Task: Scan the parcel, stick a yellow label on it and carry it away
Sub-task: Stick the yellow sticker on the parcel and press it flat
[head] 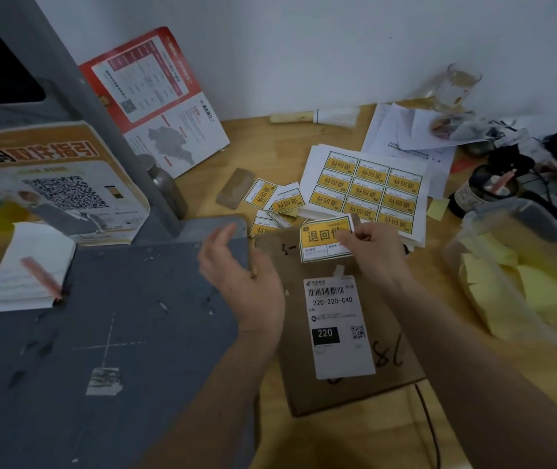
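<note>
Parcel [348,336], flat brown cardboard; right hand [372,247] pinches rectangular yellow label [324,238], left hand [236,265] loosely spread.

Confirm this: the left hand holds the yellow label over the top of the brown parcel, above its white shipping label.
Wrong hand. The head view shows the right hand pinching the yellow label over the top of the brown parcel, above its white shipping label. The left hand is open at the parcel's left edge.
</note>
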